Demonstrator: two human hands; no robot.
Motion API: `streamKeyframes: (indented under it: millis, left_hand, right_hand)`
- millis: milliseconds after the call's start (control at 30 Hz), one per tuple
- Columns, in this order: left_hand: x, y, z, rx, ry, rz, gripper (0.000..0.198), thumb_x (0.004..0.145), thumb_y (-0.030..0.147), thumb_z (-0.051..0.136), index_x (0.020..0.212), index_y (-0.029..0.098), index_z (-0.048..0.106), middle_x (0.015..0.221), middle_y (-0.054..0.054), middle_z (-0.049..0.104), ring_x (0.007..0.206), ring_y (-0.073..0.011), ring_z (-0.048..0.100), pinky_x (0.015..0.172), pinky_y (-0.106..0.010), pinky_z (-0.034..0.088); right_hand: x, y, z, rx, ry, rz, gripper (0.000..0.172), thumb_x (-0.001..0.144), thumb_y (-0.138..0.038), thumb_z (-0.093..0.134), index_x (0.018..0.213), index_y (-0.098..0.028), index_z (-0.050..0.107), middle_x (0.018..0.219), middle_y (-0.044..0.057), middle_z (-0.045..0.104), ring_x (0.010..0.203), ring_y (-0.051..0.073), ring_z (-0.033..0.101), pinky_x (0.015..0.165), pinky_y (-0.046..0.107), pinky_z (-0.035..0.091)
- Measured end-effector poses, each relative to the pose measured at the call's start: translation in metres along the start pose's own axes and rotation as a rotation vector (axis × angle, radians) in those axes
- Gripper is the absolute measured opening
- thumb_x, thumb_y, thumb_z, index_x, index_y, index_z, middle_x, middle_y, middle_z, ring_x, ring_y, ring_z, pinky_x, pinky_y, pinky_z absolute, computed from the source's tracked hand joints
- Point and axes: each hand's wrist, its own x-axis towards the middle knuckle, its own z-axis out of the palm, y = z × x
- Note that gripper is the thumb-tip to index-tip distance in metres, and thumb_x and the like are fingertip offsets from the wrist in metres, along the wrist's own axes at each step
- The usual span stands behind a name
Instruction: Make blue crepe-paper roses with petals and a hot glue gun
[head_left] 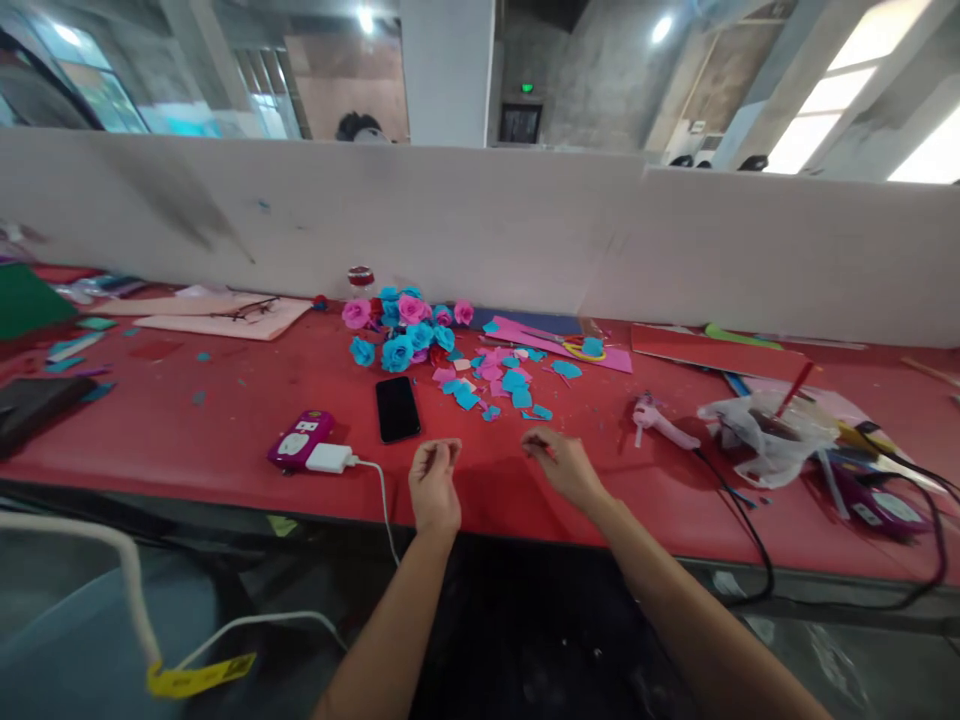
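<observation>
My left hand (436, 487) is just above the red tabletop near its front edge, to the right of a black phone (398, 408). Its fingers curl in toward the thumb, and whatever they may pinch is too small to make out. Facing it across a small gap, my right hand (562, 465) also has bent, drawn-together fingers; I cannot make out anything in them. Beyond both hands lie scattered blue and pink paper petals (516, 382). A bunch of blue and pink paper roses (397, 352) rests behind the phone.
On the left sits a purple power socket (300, 440) with a white charger (328, 458). A pink glue gun (664, 422) lies to the right, near a plastic bag with a cup (772, 430). Scissors (562, 342) rest on pink paper. A white partition (480, 235) borders the back.
</observation>
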Motion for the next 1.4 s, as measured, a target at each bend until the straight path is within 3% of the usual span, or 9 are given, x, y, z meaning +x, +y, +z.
streamKeyframes:
  millis: [167, 233, 300, 433, 900, 1100, 1233, 1333, 1400]
  left_hand:
    - [0.029, 0.052, -0.024, -0.112, 0.036, -0.031, 0.021, 0.074, 0.028, 0.066, 0.069, 0.018, 0.048, 0.057, 0.007, 0.042, 0.044, -0.0035, 0.034, 0.045, -0.017, 0.031]
    - [0.045, 0.066, -0.030, -0.034, 0.129, -0.016, 0.021, 0.072, 0.025, 0.066, 0.066, 0.017, 0.048, 0.052, 0.008, 0.037, 0.041, -0.0026, 0.026, 0.040, -0.016, 0.019]
    - [0.064, 0.072, -0.034, 0.046, 0.174, -0.024, 0.019, 0.071, 0.026, 0.065, 0.065, 0.017, 0.050, 0.047, 0.010, 0.031, 0.040, -0.0030, 0.023, 0.040, -0.017, 0.017]
    - [0.102, 0.070, -0.035, 0.224, 0.253, -0.013, 0.016, 0.069, 0.029, 0.064, 0.066, 0.016, 0.054, 0.043, 0.010, 0.033, 0.040, -0.0043, 0.031, 0.043, -0.017, 0.026]
    - [0.156, 0.064, -0.039, 0.331, 0.253, -0.096, 0.022, 0.062, 0.035, 0.068, 0.066, 0.016, 0.057, 0.043, 0.008, 0.040, 0.042, -0.0067, 0.037, 0.046, -0.020, 0.034]
    - [0.115, 0.057, -0.030, 0.746, 0.223, 0.225, 0.019, 0.084, 0.034, 0.052, 0.081, 0.019, 0.062, 0.056, 0.003, 0.051, 0.054, -0.0111, 0.050, 0.055, -0.022, 0.041]
    - [0.058, 0.030, -0.018, 0.846, -0.038, 0.357, 0.019, 0.092, 0.026, 0.043, 0.090, 0.019, 0.060, 0.086, -0.005, 0.066, 0.080, -0.0150, 0.062, 0.073, -0.026, 0.048]
    - [0.037, 0.009, -0.015, 0.932, -0.142, 0.500, 0.019, 0.092, 0.016, 0.039, 0.093, 0.018, 0.058, 0.086, -0.006, 0.066, 0.080, -0.0153, 0.063, 0.073, -0.027, 0.049]
    - [0.035, 0.000, -0.014, 1.027, -0.227, 0.617, 0.020, 0.091, 0.013, 0.039, 0.095, 0.018, 0.057, 0.083, -0.007, 0.066, 0.076, -0.0156, 0.062, 0.071, -0.027, 0.049]
  right_hand:
    - [0.048, -0.010, 0.034, 0.120, 0.126, 0.161, 0.027, 0.083, -0.039, 0.052, 0.069, -0.019, 0.062, 0.063, 0.005, 0.064, 0.061, 0.018, 0.061, 0.055, 0.025, 0.043]
    - [0.070, -0.031, 0.073, 0.203, 0.063, 0.136, 0.027, 0.085, -0.040, 0.049, 0.097, -0.020, 0.064, 0.091, 0.006, 0.070, 0.068, 0.016, 0.063, 0.055, 0.023, 0.046]
    - [0.089, -0.051, 0.112, 0.481, -0.078, 0.210, 0.043, 0.091, -0.044, 0.039, 0.130, -0.027, 0.046, 0.128, 0.009, 0.058, 0.071, 0.013, 0.065, 0.052, 0.023, 0.048]
    - [0.111, -0.069, 0.156, 0.915, -0.334, 0.522, 0.058, 0.094, -0.059, 0.022, 0.146, -0.034, 0.018, 0.153, 0.014, 0.025, 0.059, 0.010, 0.064, 0.042, 0.021, 0.042]
    - [0.130, -0.049, 0.159, 1.043, -0.518, 0.529, 0.065, 0.089, -0.063, 0.035, 0.147, -0.041, 0.017, 0.157, 0.008, 0.014, 0.050, 0.007, 0.060, 0.034, 0.021, 0.037]
    - [0.135, -0.044, 0.155, 1.143, -0.490, 0.624, 0.061, 0.090, -0.063, 0.032, 0.145, -0.039, 0.024, 0.156, 0.008, 0.021, 0.049, 0.007, 0.059, 0.034, 0.022, 0.037]
    - [0.135, -0.043, 0.154, 1.155, -0.405, 0.659, 0.059, 0.089, -0.063, 0.035, 0.140, -0.034, 0.036, 0.147, 0.011, 0.039, 0.046, 0.007, 0.056, 0.034, 0.022, 0.035]
    - [0.134, -0.041, 0.153, 1.143, -0.202, 0.593, 0.048, 0.086, -0.060, 0.046, 0.115, -0.024, 0.058, 0.115, 0.009, 0.065, 0.044, 0.007, 0.053, 0.035, 0.021, 0.033]
    - [0.136, -0.039, 0.151, 1.129, -0.042, 0.492, 0.038, 0.080, -0.056, 0.058, 0.085, -0.019, 0.064, 0.075, 0.002, 0.065, 0.040, 0.006, 0.044, 0.036, 0.020, 0.028]
